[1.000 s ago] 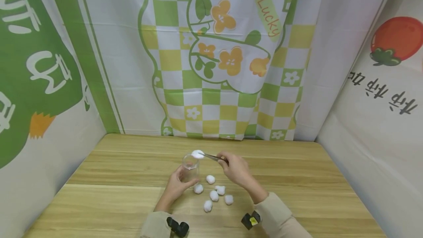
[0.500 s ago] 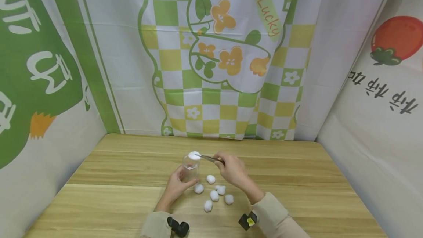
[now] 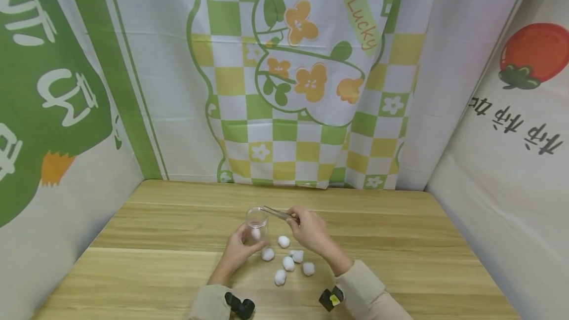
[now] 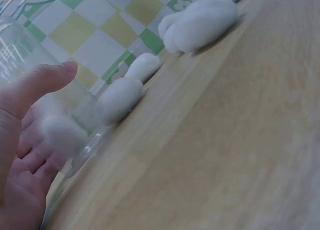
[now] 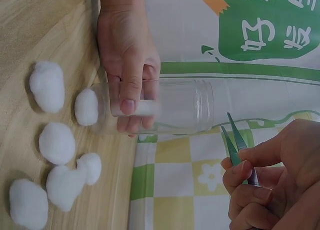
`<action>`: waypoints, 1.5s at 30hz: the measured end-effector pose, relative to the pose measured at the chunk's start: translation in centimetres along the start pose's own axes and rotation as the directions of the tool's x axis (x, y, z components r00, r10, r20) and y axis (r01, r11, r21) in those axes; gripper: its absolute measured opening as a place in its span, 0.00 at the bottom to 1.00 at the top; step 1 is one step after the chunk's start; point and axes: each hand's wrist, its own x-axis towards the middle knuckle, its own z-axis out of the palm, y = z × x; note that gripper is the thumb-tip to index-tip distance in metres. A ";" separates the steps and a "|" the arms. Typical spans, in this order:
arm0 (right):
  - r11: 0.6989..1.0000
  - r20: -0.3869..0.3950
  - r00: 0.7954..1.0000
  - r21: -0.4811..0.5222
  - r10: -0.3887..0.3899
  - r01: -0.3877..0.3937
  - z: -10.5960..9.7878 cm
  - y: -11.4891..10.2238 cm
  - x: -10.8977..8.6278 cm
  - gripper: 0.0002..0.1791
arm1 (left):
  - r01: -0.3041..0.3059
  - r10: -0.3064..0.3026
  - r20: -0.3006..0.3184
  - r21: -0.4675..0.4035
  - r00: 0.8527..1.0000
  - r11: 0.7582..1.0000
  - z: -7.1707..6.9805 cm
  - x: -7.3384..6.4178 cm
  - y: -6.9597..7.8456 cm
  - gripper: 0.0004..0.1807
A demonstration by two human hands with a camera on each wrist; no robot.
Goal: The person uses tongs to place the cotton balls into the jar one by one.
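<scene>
My left hand [image 3: 237,250] grips a clear, open-topped jar [image 5: 182,107] upright on the wooden table, thumb on one side and fingers round the other. Inside the jar is one white cotton ball [image 3: 256,234], blurred in the left wrist view and partly behind my thumb in the right wrist view. My right hand [image 3: 311,231] pinches metal tweezers [image 5: 233,149] between thumb and fingers. Their tips stand slightly apart with nothing between them, right by the jar's mouth. Several more cotton balls [image 3: 288,263] lie on the table between my hands, one close against the jar's base.
The wooden table [image 3: 378,241] reaches back to a green, yellow and white checked curtain [image 3: 295,152]. Printed cloth walls stand at the left and right. A small black device [image 3: 240,305] sits at each wrist.
The cotton ball has left the tweezers and dropped from the jar's mouth down into the jar. The right hand first moved left over the rim; the left hand has stayed in place.
</scene>
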 end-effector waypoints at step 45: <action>1.000 0.006 1.000 0.023 0.016 -0.016 -0.2 3.4 -1.3 0.12 | 0.025 -0.025 0.009 -0.002 1.000 1.000 0.2 -0.1 0.1 0.31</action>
